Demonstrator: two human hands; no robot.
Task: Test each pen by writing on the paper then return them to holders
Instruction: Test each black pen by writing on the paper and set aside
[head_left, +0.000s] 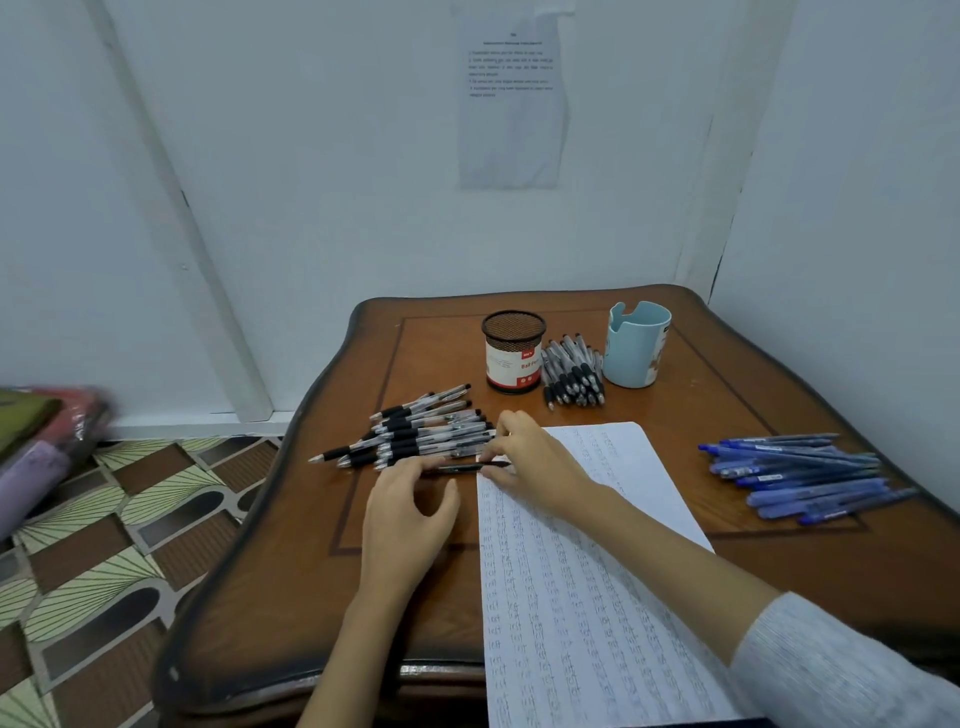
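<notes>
A black pen (460, 468) lies level just left of the paper (582, 597), held between both hands. My left hand (410, 514) pinches its left end and my right hand (535, 462) pinches its right end at the paper's top left corner. The paper is covered with rows of small pen marks. A pile of black-grip pens (415, 434) lies just behind the hands. A second bunch of black-grip pens (571, 376) lies between the black mesh holder (513, 351) and the light blue holder (636, 344). Several blue pens (800, 475) lie at the right.
The brown wooden table (753, 374) has a curved edge and stands in a corner of white walls. A printed sheet (511, 98) hangs on the back wall. Patterned floor (130, 519) and some wrapped bundles (41, 441) are at the left.
</notes>
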